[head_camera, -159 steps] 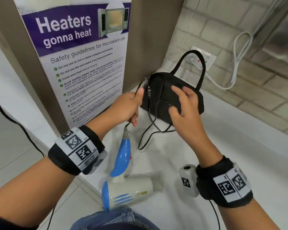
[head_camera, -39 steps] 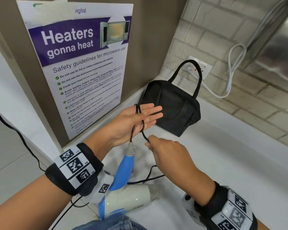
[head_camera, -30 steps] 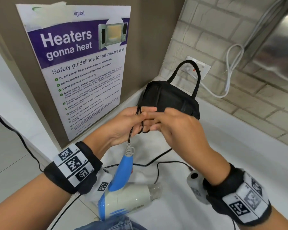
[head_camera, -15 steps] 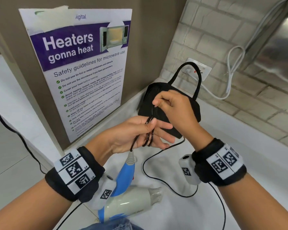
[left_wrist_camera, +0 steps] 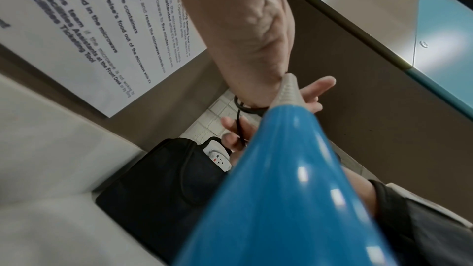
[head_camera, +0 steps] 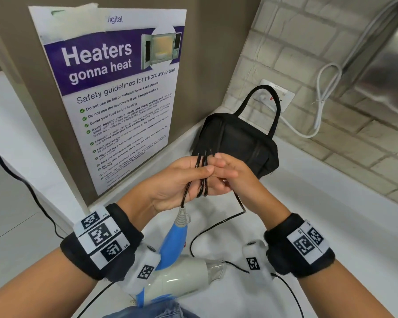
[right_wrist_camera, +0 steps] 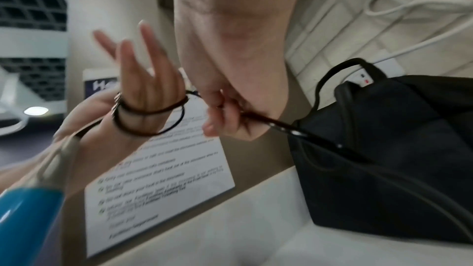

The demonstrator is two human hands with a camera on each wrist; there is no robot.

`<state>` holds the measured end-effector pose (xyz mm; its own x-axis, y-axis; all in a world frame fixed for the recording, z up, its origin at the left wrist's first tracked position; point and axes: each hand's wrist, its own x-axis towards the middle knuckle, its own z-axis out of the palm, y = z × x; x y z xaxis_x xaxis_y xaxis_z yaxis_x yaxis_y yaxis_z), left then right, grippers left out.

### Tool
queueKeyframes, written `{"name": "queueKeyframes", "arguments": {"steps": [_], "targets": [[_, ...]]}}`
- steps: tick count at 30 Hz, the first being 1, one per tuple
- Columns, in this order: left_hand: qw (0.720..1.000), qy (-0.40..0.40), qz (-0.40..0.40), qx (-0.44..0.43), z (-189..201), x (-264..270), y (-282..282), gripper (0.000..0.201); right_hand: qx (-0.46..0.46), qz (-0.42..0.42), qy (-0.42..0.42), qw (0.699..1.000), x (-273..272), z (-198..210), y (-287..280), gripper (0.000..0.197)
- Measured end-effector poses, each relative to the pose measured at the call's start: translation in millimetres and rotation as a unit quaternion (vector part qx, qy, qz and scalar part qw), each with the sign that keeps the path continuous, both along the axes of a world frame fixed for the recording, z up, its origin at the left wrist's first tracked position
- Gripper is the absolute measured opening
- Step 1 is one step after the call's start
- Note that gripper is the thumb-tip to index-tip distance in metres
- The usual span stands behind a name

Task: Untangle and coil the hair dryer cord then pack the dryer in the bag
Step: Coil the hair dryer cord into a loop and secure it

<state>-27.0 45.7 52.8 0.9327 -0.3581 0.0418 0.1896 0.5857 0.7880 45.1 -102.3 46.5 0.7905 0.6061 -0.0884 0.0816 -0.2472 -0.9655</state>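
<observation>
White counter [head_camera: 331,226], smooth, running into a corner; brown panel on the left w/ a microwave safety poster [head_camera: 115,88] taped on it. Behind: pale brick-pattern tiles [head_camera: 296,42] w/ a white wall socket [head_camera: 283,97] and a white cable [head_camera: 319,106] plugged in, looped upward. Steel surface at upper right, blurry. Grey floor tiles at far left, below counter level.

Black bag [head_camera: 239,138] standing in the corner, handle upright, just behind both hands.

Left hand [head_camera: 177,182] raised above the counter, fingers straight and spread; several loops of the black cord [head_camera: 202,177] wound around the fingers, as seen in the right wrist view. Right hand [head_camera: 234,177] touching the left one, thumb and fingertips pinching the cord strand beside the loops.

Hair dryer [head_camera: 179,278] lying on the counter near the front edge, white body, blue handle pointing up toward the left palm; grey strain relief just under the hand. Rest of cord loose on the counter btw. the wrists, curving to the right and out of view.
</observation>
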Motion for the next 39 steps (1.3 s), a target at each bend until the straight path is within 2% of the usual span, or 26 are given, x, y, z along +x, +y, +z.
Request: {"name": "queueKeyframes", "arguments": {"steps": [4,9,16,19,22,25,29,31,33,36,39], "targets": [[1.000,0.005,-0.007,-0.010,1,1,0,0.020,0.040,-0.011,0.001,0.999,-1,18,-9,0.034],[0.999,0.010,-0.036,-0.005,3,3,1,0.024,0.040,0.001,-0.002,0.999,-4,22,-6,0.033],[0.997,0.026,-0.074,0.003,14,8,5,0.024,0.084,0.011,0.037,0.996,-4,21,-1,0.032],[0.997,0.035,-0.073,0.011,16,8,5,0.031,0.101,0.016,0.054,0.993,-4,20,1,0.028],[0.994,0.083,-0.065,-0.020,15,8,4,0.040,0.103,-0.008,0.041,0.994,-6,17,1,0.027],[0.991,0.107,-0.058,-0.059,15,7,3,0.036,0.099,-0.011,0.021,0.995,-8,15,1,0.030],[0.998,0.058,-0.010,-0.028,16,3,-4,0.023,0.068,-0.007,0.007,0.998,-12,17,2,0.023],[0.998,0.053,0.013,-0.032,16,2,-5,0.023,0.008,-0.018,-0.058,0.998,-13,13,1,0.022],[0.997,0.051,0.040,-0.036,15,2,-3,0.023,-0.075,-0.034,-0.141,0.987,-17,11,0,0.032],[0.995,0.053,0.082,-0.037,12,3,0,0.025,-0.132,-0.050,-0.175,0.974,-29,3,1,0.043],[0.994,0.043,0.088,-0.044,10,2,0,0.028,-0.180,-0.022,-0.228,0.957,-40,-4,2,0.047]]}}
